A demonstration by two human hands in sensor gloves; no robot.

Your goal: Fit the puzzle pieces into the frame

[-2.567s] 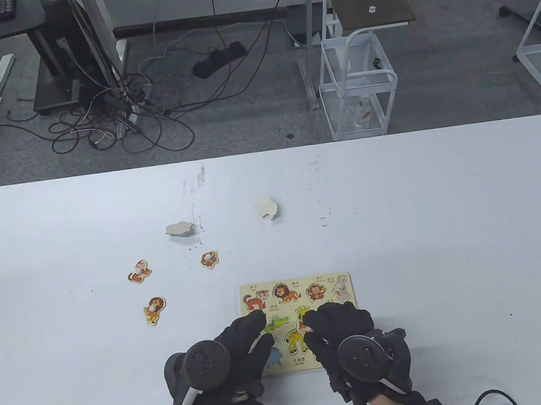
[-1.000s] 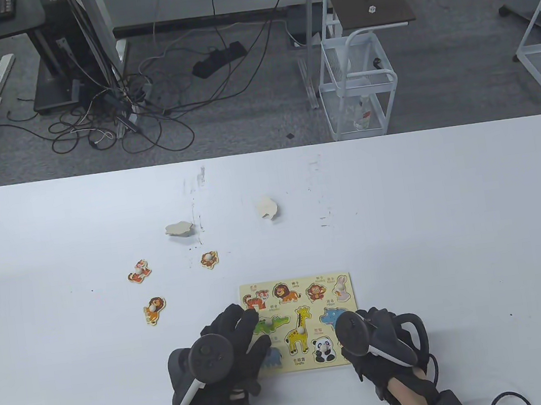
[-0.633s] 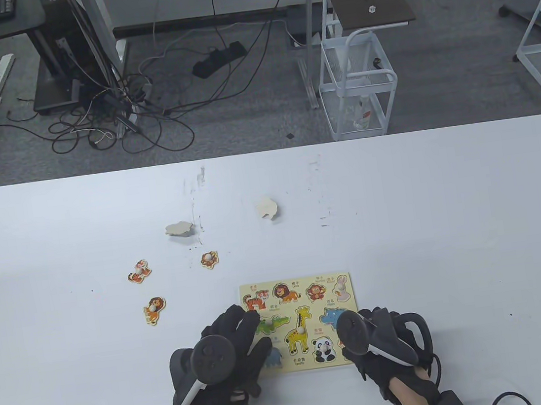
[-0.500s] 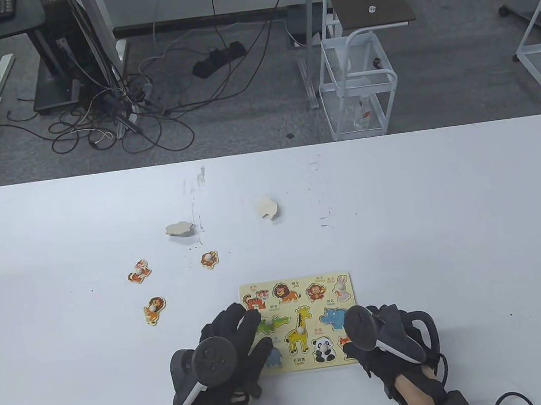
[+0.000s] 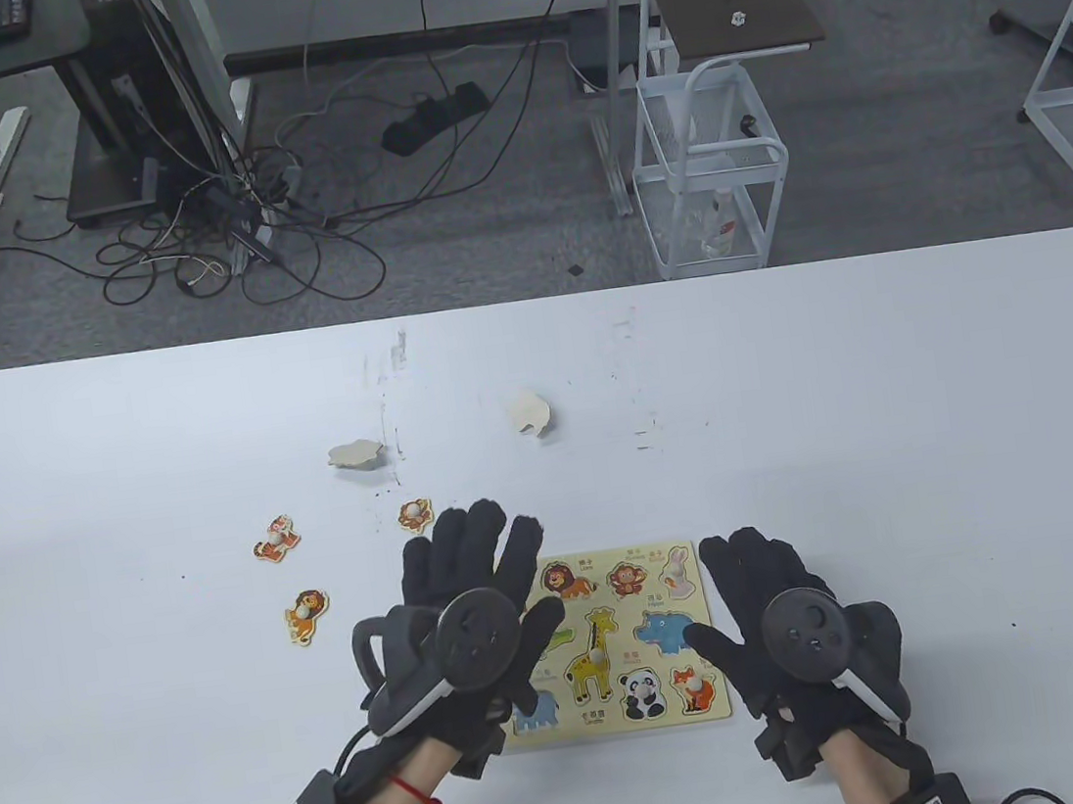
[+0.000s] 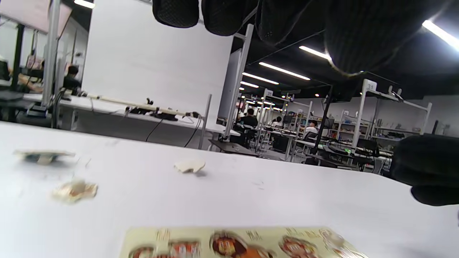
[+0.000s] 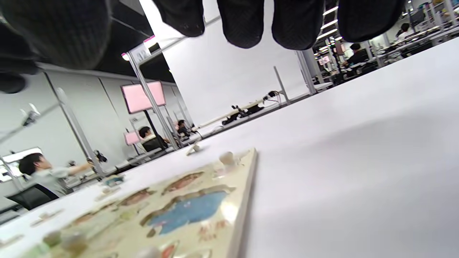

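A white table is sitting in a cluttered lab. Near its front edge a pale yellow puzzle frame is lying flat, long side running left to right, printed with cartoon animals (giraffe, panda and fox pieces seated). The left hand is hovering over its left end, fingers straight and spread. The right hand is lying flat-fingered just beside its right edge. Loose pieces are waiting further left.
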